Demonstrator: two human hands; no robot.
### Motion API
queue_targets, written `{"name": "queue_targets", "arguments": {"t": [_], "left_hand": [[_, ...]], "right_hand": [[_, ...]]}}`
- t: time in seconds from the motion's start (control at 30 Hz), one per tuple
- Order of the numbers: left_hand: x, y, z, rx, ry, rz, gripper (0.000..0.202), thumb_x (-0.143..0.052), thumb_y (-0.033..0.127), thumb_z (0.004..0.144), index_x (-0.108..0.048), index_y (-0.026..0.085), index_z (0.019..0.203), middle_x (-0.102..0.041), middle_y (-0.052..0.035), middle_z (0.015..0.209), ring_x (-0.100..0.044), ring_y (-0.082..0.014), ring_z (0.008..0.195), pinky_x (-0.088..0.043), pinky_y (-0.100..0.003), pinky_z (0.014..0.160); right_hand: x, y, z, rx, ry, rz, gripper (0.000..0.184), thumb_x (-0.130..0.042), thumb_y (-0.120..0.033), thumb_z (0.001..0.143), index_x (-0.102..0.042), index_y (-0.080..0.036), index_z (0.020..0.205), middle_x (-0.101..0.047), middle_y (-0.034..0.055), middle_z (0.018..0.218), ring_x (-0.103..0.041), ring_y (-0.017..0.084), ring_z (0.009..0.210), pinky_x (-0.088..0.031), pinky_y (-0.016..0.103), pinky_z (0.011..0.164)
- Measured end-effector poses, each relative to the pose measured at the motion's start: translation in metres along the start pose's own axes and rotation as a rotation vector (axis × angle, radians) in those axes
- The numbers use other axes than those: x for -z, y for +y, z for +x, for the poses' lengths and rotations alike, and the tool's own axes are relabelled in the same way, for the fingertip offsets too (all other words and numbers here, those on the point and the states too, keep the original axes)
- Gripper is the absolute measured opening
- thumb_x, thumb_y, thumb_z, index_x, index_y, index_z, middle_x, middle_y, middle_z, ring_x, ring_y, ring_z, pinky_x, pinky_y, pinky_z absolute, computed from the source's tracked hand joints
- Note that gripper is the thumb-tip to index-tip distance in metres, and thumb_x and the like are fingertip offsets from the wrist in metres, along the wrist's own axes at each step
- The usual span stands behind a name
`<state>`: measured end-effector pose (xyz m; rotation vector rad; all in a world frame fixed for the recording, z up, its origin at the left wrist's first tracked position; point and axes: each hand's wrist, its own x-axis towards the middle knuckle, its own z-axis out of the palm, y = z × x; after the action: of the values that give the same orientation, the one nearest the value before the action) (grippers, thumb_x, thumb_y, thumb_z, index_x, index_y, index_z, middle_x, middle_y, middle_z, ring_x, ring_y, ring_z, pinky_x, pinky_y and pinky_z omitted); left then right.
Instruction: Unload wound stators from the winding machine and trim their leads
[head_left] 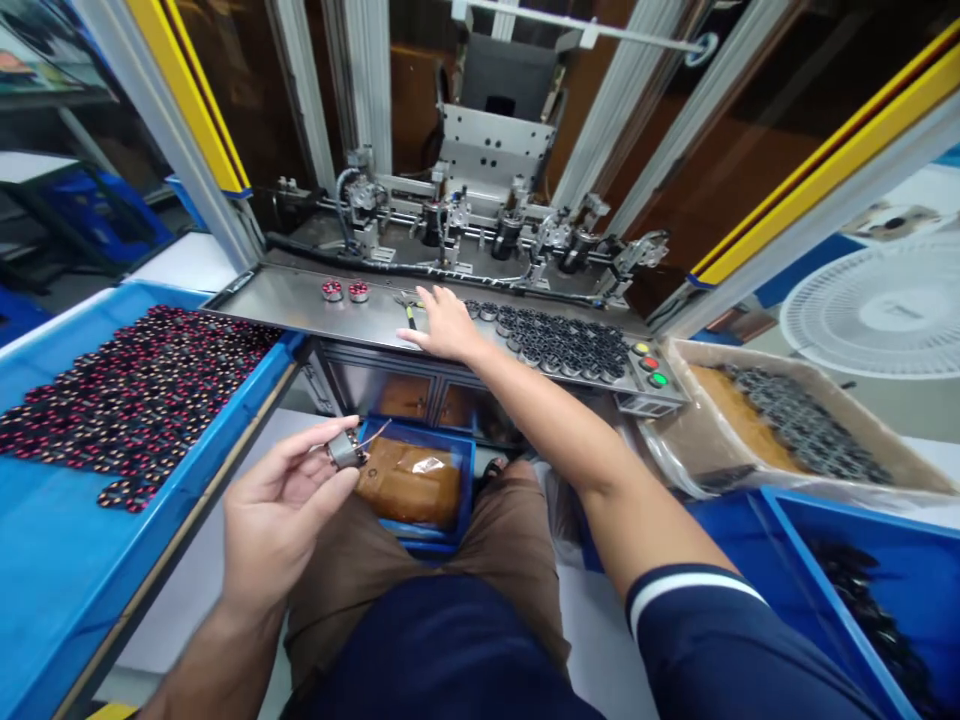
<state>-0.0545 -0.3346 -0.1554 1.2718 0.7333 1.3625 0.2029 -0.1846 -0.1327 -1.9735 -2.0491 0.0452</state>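
Note:
My left hand pinches a small grey motor stator between thumb and fingertips, and a thin wire sticks out of its right side. Over the metal ledge, my right hand is stretched out with its fingers apart. Just beside its thumb and fingers lie small cutters with yellow-green and black handles; whether the fingers touch them I cannot tell. Two red-wound stators stand on the ledge left of the cutters. Right of my hand, several dark round parts are packed together.
A blue tray of red-and-black stators is at left. Behind the ledge stands a machine with several fixtures. Coloured buttons, a lined box, a blue bin and a fan are at right.

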Motion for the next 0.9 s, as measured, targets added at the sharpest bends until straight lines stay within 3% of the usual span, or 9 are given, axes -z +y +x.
{"name": "queue_targets", "arguments": {"t": [0.13,0.3,0.43,0.53,0.6,0.67,0.77,0.83,0.9], "left_hand": [[0.009,-0.001,0.002,-0.025,0.060,-0.009,0.031,-0.075,0.015,0.078,-0.072,0.021,0.109,-0.074,-0.0073,0.117,-0.069,-0.0215,0.110,-0.057,-0.030,0.096],[0.008,0.003,0.002,-0.011,0.023,-0.059,0.033,-0.074,0.013,0.079,-0.072,0.020,0.110,-0.073,-0.0088,0.119,-0.071,-0.0213,0.105,-0.060,-0.031,0.091],[0.000,0.007,0.001,-0.005,-0.023,-0.107,0.038,-0.074,0.006,0.076,-0.071,0.020,0.111,-0.074,-0.0077,0.118,-0.073,-0.0167,0.097,-0.059,-0.025,0.090],[-0.004,0.007,0.001,-0.023,0.015,-0.088,0.037,-0.076,0.006,0.075,-0.073,0.020,0.108,-0.075,-0.0071,0.115,-0.073,-0.0159,0.095,-0.060,-0.022,0.086],[-0.008,0.007,0.002,-0.027,0.028,-0.070,0.036,-0.076,0.006,0.075,-0.073,0.020,0.108,-0.075,-0.0069,0.113,-0.073,-0.0154,0.093,-0.061,-0.021,0.083],[-0.012,0.006,0.003,-0.026,0.024,-0.057,0.035,-0.075,0.006,0.076,-0.073,0.020,0.108,-0.076,-0.0068,0.112,-0.074,-0.0153,0.092,-0.061,-0.020,0.081],[-0.022,0.005,0.006,-0.018,0.005,-0.053,0.034,-0.075,0.006,0.077,-0.073,0.019,0.107,-0.076,-0.0067,0.110,-0.074,-0.0156,0.091,-0.062,-0.020,0.081],[-0.029,0.004,0.006,-0.014,-0.019,-0.057,0.033,-0.075,0.006,0.077,-0.073,0.018,0.108,-0.076,-0.0067,0.110,-0.074,-0.0159,0.092,-0.062,-0.021,0.083],[-0.036,0.004,0.006,-0.017,-0.054,-0.059,0.034,-0.075,0.005,0.077,-0.073,0.018,0.109,-0.076,-0.0067,0.111,-0.074,-0.0160,0.093,-0.061,-0.022,0.086]], "right_hand": [[-0.018,0.003,0.011,-0.058,-0.068,0.033,0.071,-0.061,-0.053,0.086,-0.048,-0.005,0.136,-0.048,0.0314,0.139,-0.042,0.046,0.130,-0.028,0.065,0.106],[-0.009,0.011,0.008,-0.004,-0.050,0.163,0.040,-0.059,-0.028,0.087,-0.059,-0.004,0.119,-0.055,0.0284,0.131,-0.047,0.038,0.124,-0.030,0.054,0.109],[0.009,0.015,-0.012,-0.002,0.008,0.344,0.035,-0.048,-0.034,0.094,-0.061,-0.007,0.112,-0.066,0.0199,0.114,-0.060,0.029,0.109,-0.044,0.044,0.099],[0.019,0.009,-0.063,-0.047,0.034,0.663,0.051,-0.023,-0.047,0.101,-0.052,-0.012,0.124,-0.065,0.0154,0.114,-0.069,0.020,0.089,-0.055,0.036,0.079],[0.020,0.002,-0.114,-0.144,-0.044,1.231,0.053,-0.036,-0.056,0.096,-0.050,-0.015,0.127,-0.065,0.0154,0.115,-0.071,0.020,0.081,-0.057,0.036,0.070],[0.013,-0.007,-0.171,-0.208,-0.184,1.535,0.050,-0.063,-0.046,0.085,-0.054,-0.018,0.124,-0.066,0.0130,0.113,-0.071,0.020,0.078,-0.058,0.034,0.064],[-0.012,-0.022,-0.245,-0.264,-0.476,1.678,0.047,-0.070,-0.020,0.077,-0.056,-0.020,0.121,-0.068,0.0082,0.104,-0.070,0.018,0.080,-0.058,0.033,0.068],[-0.030,-0.029,-0.277,-0.246,-0.489,1.653,0.060,-0.066,-0.005,0.069,-0.053,-0.022,0.126,-0.066,0.0044,0.100,-0.067,0.014,0.080,-0.056,0.030,0.072],[-0.041,-0.034,-0.294,-0.194,-0.383,1.583,0.071,-0.061,0.001,0.064,-0.050,-0.023,0.130,-0.064,0.0029,0.100,-0.065,0.011,0.081,-0.054,0.028,0.075]]}}
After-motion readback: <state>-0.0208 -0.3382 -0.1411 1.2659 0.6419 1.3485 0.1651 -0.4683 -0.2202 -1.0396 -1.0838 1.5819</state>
